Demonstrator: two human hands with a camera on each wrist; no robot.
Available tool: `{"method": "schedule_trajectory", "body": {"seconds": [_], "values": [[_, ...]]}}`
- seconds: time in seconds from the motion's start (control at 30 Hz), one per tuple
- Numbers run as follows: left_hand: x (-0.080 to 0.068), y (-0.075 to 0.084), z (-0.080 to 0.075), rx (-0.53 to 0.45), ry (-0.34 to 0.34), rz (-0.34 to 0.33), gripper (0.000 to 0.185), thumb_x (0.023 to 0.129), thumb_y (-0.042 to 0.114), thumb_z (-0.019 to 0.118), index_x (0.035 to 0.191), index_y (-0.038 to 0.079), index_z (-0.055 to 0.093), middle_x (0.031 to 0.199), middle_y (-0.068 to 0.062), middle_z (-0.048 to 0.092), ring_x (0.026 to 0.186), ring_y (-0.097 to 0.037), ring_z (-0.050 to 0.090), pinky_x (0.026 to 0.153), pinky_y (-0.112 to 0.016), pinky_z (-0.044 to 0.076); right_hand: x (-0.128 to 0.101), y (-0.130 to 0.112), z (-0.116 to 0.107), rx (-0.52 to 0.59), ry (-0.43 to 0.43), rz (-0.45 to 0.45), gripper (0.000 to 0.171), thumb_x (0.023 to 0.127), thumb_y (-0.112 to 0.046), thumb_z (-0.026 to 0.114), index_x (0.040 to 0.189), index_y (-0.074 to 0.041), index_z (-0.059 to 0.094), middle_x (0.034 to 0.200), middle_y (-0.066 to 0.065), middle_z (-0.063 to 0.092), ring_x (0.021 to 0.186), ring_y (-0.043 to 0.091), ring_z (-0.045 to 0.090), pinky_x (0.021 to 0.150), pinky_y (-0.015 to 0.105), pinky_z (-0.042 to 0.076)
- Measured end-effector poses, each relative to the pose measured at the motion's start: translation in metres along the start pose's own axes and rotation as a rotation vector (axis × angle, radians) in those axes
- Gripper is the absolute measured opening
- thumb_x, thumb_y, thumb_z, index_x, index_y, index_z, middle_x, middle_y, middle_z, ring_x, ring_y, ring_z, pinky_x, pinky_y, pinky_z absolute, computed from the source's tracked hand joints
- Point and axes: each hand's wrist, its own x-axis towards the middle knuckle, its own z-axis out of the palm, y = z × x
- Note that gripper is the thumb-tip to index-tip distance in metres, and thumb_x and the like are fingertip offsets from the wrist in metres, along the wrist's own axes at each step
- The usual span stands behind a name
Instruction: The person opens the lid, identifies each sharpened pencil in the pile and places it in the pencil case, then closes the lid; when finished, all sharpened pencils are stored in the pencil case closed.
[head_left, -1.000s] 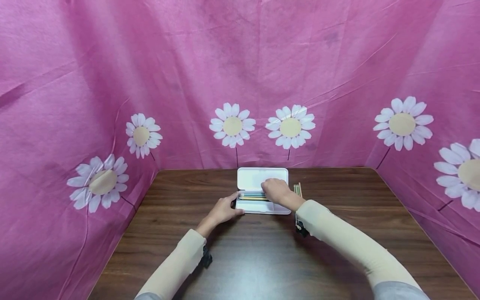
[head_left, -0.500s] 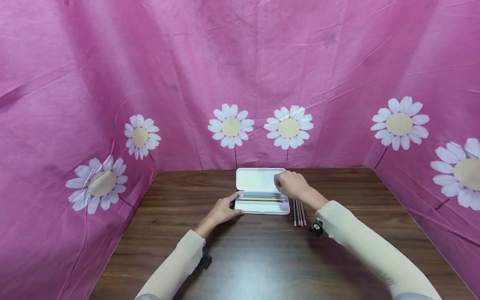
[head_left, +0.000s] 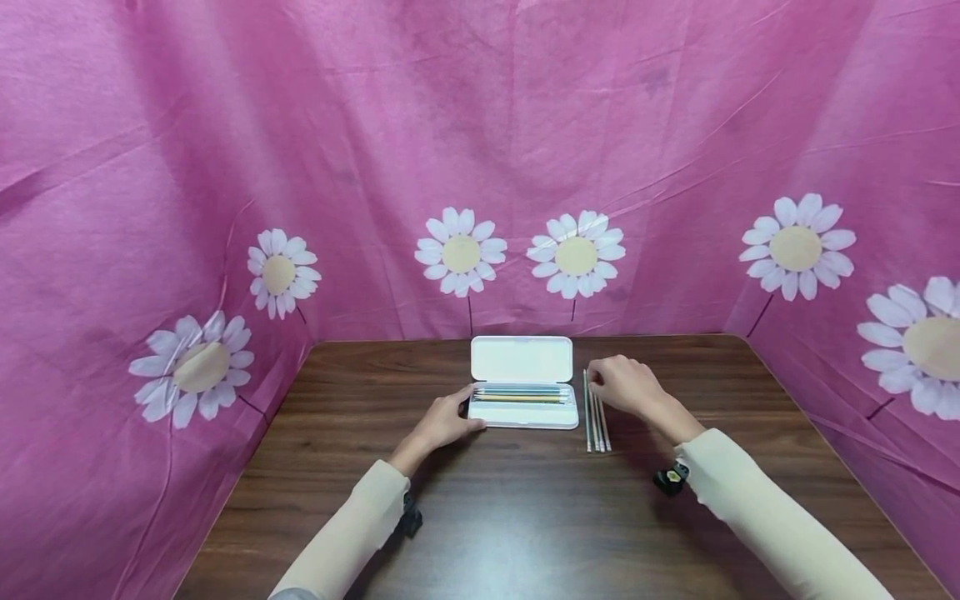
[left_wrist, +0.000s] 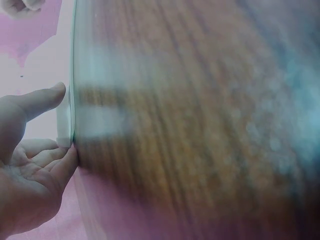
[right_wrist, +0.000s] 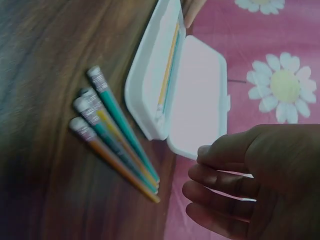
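White rectangular plastic pencil case [head_left: 522,414], open on the dark-brown wood-grain table [head_left: 487,508]. The left hand [head_left: 441,421] grips its left end, obscuring that corner; glare washes out the case in the left-wrist view. Thin yellow and green pencils [head_left: 522,399] lie inside it, too closely packed to count. Right of the case lie four eraser-tipped wooden pencils [right_wrist: 117,146]. Above their far ends, partly masking them from the head view, the right hand [head_left: 622,385] is loosely curled, holding nothing.
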Motion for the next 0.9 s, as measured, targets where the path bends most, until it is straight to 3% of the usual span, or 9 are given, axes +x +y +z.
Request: {"method": "schedule_trajectory", "body": {"seconds": [0.33,0.63,0.9], "values": [[0.0,0.0,-0.001,-0.004,-0.003,0.002,0.081,0.093,0.029,0.083,0.16,0.002,0.046,0.153,-0.027,0.057,0.141,-0.04,0.058,0.119,-0.053,0.047,-0.018,0.024,0.018,0.031,-0.039,0.112,0.01,0.092,-0.02,0.073,0.082,-0.017,0.072,0.082,0.005,0.074,0.074,0.03,0.069,0.062,0.055,0.055],[0.0,-0.003,0.0,-0.006,0.0,0.016,0.082,0.092,0.029,0.084,0.16,0.001,0.047,0.151,-0.028,0.059,0.14,-0.04,0.059,0.118,-0.053,0.048,-0.023,0.029,0.038,0.047,-0.079,0.163,0.018,0.093,-0.025,0.076,0.079,-0.017,0.068,0.083,0.008,0.074,0.073,0.033,0.069,0.06,0.054,0.053],[0.0,-0.002,0.0,-0.01,-0.006,0.016,0.08,0.093,0.028,0.083,0.16,0.001,0.046,0.153,-0.027,0.058,0.141,-0.04,0.058,0.119,-0.053,0.047,-0.022,0.024,0.036,0.058,-0.128,0.264,0.015,0.085,-0.022,0.072,0.076,-0.015,0.062,0.078,0.008,0.069,0.07,0.033,0.064,0.058,0.051,0.051]]}}
